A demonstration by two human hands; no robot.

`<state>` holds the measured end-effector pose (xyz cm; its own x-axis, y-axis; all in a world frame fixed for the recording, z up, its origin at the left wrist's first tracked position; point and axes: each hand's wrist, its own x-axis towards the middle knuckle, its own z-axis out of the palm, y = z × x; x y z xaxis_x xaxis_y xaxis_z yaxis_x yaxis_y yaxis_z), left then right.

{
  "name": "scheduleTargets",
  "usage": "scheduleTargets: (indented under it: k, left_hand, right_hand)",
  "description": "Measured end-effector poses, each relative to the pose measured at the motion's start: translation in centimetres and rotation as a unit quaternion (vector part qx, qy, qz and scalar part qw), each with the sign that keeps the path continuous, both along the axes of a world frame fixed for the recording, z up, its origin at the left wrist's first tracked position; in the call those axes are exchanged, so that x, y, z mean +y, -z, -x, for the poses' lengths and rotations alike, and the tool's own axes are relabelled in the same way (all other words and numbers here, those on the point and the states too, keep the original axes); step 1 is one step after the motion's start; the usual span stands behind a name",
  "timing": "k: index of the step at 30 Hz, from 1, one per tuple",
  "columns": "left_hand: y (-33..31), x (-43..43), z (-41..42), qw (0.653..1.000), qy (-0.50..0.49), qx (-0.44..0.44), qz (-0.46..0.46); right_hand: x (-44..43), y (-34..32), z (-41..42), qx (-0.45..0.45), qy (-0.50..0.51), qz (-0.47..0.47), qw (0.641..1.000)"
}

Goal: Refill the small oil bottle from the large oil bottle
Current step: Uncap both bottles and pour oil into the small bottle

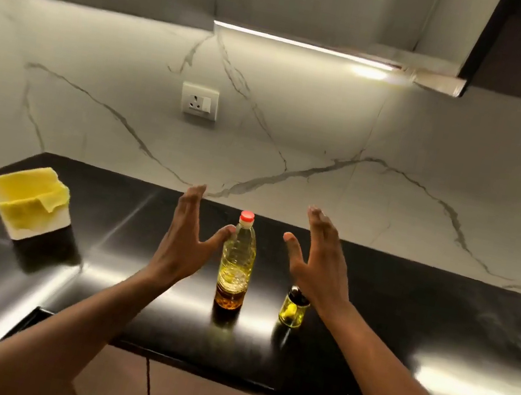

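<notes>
A large clear oil bottle with a red cap stands upright on the black countertop, holding yellow oil. To its right stands a small glass oil bottle with a dark top and a little yellow oil inside. My left hand is raised just left of the large bottle, fingers straight, its thumb tip close to the bottle's shoulder. My right hand is raised to the right of the large bottle and above the small one, fingers straight, holding nothing.
A white box with a yellow cloth draped in it sits at the counter's left. A marble backsplash with a wall socket rises behind. The counter's front edge runs below my forearms, with cabinet doors underneath.
</notes>
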<state>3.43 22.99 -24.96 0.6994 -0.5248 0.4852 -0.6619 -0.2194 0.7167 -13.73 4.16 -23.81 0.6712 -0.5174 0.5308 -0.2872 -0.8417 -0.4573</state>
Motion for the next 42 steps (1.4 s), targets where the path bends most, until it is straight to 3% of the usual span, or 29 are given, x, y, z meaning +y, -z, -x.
scheduleTargets:
  k: [3, 8, 13, 18, 23, 25, 28, 30, 35, 42]
  left_hand:
    - [-5.3, 2.4, 1.2, 0.996, -0.027, -0.076, 0.029]
    - [-15.1, 8.1, 4.6, 0.968, -0.062, -0.216, 0.112]
    - [-24.0, 14.8, 9.5, 0.934, -0.063, -0.299, 0.183]
    - [-28.7, 22.5, 12.7, 0.896, -0.072, -0.339, 0.277]
    - [-30.5, 28.7, 12.2, 0.882, -0.107, -0.234, 0.394]
    - [-31.0, 30.4, 10.9, 0.901, -0.12, -0.111, 0.401]
    - [-30.8, 31.1, 8.3, 0.923, -0.06, 0.112, 0.362]
    - [-30.2, 31.5, 7.3, 0.927, -0.043, 0.173, 0.33]
    - [-29.8, 32.4, 8.3, 0.934, 0.016, 0.191, 0.302]
    - [-29.9, 30.2, 11.4, 0.974, 0.074, 0.08, 0.198]
  right_hand:
    - [1.9, -5.1, -0.1, -0.002, -0.028, 0.072, 0.997]
    - [7.4, -14.5, 0.5, -0.086, -0.073, 0.203, 0.973]
    - [15.3, -23.1, 1.1, -0.176, -0.109, 0.28, 0.937]
    - [24.7, -30.0, 1.6, -0.221, -0.158, 0.374, 0.887]
    - [33.8, -35.9, -0.6, -0.185, -0.168, 0.477, 0.843]
    - [37.3, -37.5, -1.9, -0.144, -0.139, 0.499, 0.843]
    - [41.3, -38.4, -3.3, -0.065, -0.083, 0.521, 0.847]
    - [42.6, -38.2, -3.6, -0.028, -0.049, 0.522, 0.851]
    - [41.8, -37.6, -2.7, 0.049, 0.022, 0.527, 0.848]
    - [38.2, -37.2, 3.3, 0.095, 0.087, 0.565, 0.815]
